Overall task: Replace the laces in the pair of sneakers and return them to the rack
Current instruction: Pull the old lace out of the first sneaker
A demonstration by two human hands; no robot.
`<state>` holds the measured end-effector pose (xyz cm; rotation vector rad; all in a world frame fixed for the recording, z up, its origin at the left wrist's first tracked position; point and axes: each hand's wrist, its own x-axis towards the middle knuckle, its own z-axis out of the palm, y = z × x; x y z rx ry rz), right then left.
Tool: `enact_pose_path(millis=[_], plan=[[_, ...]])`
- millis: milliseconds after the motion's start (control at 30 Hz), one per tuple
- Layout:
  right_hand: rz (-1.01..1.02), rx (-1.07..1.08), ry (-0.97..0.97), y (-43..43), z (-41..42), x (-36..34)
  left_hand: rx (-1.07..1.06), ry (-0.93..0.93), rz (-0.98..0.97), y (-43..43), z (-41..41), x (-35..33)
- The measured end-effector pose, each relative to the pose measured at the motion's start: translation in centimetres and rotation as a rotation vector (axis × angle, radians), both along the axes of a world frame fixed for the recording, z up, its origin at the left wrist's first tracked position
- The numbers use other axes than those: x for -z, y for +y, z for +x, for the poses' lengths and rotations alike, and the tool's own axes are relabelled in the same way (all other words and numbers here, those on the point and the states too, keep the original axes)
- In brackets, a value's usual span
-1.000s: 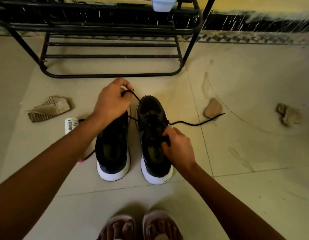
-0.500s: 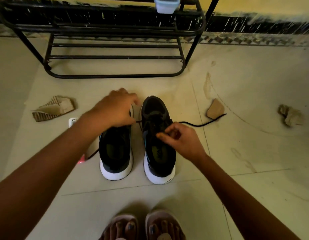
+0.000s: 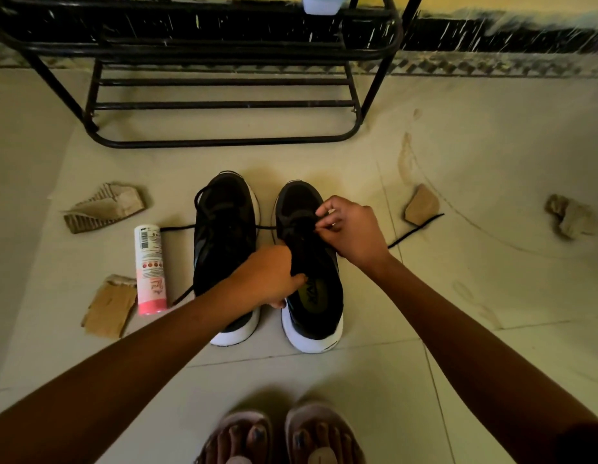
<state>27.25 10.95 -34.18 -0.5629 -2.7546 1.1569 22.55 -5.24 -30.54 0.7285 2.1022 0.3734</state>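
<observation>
- Tiled floor (image 3: 458, 296), rack (image 3: 224, 142) along far edge, w/o sneakers yet.
- Stood left sneaker (image 3: 224, 229) and right sneaker (image 3: 296, 202) side by side mid-floor, toes twd rack, prob. for easy return.
- Gripped right sneaker's collar w/ left hand (image 3: 267, 279), likely to steady it.
- Pinched lace (image 3: 414, 230) at eyelets w/ right hand (image 3: 351, 229), fingers curled, to thread; left ends trailing across floor.

Two black sneakers: the left sneaker (image 3: 224, 229) and the right sneaker (image 3: 319, 316). Two hands: left hand (image 3: 267, 279), right hand (image 3: 351, 229). At least one loose black lace (image 3: 414, 231). One spray can (image 3: 150, 266). Four cardboard scraps (image 3: 103, 209) (image 3: 108, 309) (image 3: 421, 204) (image 3: 570, 217). One metal shoe rack (image 3: 224, 142), holding one white container (image 3: 321, 3). Two sandalled feet (image 3: 237, 437) (image 3: 321, 437).
</observation>
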Motion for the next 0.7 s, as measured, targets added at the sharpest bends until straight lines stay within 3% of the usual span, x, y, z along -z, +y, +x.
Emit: enact_pose_path(millis=[200, 267, 400, 567, 700], plan=[[0.15, -0.047, -0.013, -1.3, -0.6, -0.5, -0.102, 0.023, 0.009, 0.5, 0.8, 0.6], [0.129, -0.05, -0.031, -1.3, -0.7, -0.7, -0.168, -0.051, -0.007, 0.6, 0.7, 1.1], [-0.218, 0.127, 0.001, -0.7, -0.8, -0.8, -0.19, -0.152, -0.052, 0.5, 0.2, 1.8], [-0.57, 0.16, -0.03, 0.4, -1.0, -1.3, -0.235, -0.169, -0.066, 0.9, 0.0, 1.8], [-0.339, -0.077, -0.096, 2.4, -0.9, -1.8, -0.269, -0.164, -0.043, 0.7, 0.2, 1.3]])
